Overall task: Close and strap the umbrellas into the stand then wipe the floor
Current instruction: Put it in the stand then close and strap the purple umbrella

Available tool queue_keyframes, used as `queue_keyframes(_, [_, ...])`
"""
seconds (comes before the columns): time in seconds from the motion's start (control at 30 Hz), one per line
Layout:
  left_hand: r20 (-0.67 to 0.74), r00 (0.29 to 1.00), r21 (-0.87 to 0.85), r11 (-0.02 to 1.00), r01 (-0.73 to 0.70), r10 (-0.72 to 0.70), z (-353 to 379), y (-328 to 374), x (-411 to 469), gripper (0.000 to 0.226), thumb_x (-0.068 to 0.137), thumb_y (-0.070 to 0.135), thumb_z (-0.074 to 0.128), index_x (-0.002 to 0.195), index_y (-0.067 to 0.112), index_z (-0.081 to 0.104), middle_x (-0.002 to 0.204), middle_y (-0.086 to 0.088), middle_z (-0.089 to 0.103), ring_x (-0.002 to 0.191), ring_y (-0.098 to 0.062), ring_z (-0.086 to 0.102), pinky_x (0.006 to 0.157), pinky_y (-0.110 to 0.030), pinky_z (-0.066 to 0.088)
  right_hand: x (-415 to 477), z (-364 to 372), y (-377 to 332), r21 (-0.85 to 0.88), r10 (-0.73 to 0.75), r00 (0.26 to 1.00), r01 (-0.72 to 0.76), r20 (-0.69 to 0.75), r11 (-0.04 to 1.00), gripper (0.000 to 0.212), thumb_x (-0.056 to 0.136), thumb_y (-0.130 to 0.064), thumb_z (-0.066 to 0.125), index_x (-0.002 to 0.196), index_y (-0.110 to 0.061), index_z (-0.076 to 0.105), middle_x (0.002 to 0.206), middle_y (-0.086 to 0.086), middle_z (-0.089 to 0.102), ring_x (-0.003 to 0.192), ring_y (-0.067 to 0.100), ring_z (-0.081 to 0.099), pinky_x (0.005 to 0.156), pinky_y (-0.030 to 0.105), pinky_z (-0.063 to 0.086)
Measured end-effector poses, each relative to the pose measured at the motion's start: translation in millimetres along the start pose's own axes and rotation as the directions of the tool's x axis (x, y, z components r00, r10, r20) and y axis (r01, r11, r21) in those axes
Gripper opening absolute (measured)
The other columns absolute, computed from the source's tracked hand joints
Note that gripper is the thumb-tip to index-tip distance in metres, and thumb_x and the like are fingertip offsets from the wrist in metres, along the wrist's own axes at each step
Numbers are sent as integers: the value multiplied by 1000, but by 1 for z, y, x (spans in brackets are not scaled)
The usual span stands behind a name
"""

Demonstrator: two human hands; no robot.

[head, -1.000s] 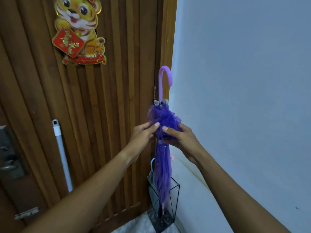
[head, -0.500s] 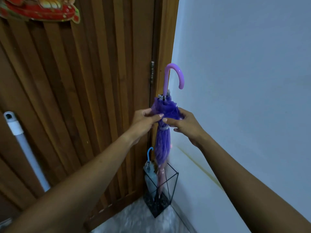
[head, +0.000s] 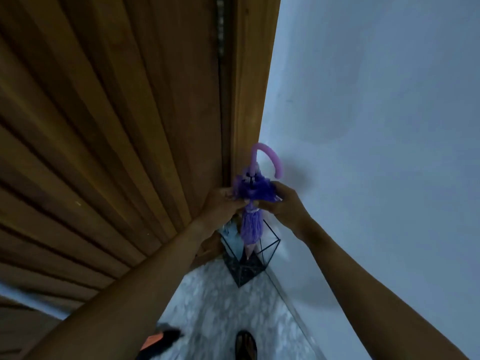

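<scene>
We face a slatted wooden door (head: 117, 126) on the left, a pale wall (head: 376, 126) on the right and a marbled floor (head: 220, 307) below. In the far corner the black wire stand (head: 270, 252) holds the closed purple umbrella (head: 250, 224), tip down. Our left hand (head: 223, 203) and right hand (head: 281, 203) pinch its ruffled canopy from either side. A pale blue umbrella (head: 232, 240) stands just left of it.

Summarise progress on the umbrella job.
Done: blue umbrella sits in the stand; purple umbrella is closed, a pale strap round it. In hand: left hand and right hand grip its ruffled top, tip inside the stand. Left: releasing it, wiping the floor.
</scene>
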State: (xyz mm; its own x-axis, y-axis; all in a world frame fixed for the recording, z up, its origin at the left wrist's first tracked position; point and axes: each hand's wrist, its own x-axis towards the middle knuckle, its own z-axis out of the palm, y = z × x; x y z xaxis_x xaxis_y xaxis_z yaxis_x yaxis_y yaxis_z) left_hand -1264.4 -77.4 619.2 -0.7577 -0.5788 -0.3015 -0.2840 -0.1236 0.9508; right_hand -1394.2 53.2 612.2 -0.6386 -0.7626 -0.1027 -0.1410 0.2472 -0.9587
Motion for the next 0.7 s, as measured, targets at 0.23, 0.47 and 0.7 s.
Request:
queue_keyframes(0.23, [-49,957,-106,954,281,-287,29,-109,89,31,84,-9,69,114,-13,66,72,2,75,69,-8,69,67,-22,53,63,1,137,44,155,987,-153,-36,987,39,72,5,84,104,-15,75,86,-1,75,74,-3,69,77,22,54])
queue_keyframes(0.47, [-118,910,-169,911,377,-398,64,-208,149,31,84,-11,69,114,-8,65,62,11,72,58,0,69,58,-12,55,93,18,258,2,255,966,-255,-32,967,30,77,-4,83,74,-31,73,52,-19,64,53,-4,56,59,14,43])
queue_keyframes(0.7, [-234,879,-164,908,387,-416,77,-274,181,29,84,-13,68,113,-14,63,96,-34,69,50,4,63,53,-11,50,115,39,332,-76,328,944,-330,-32,941,6,80,-21,81,86,-22,79,62,-9,66,58,8,58,61,23,44])
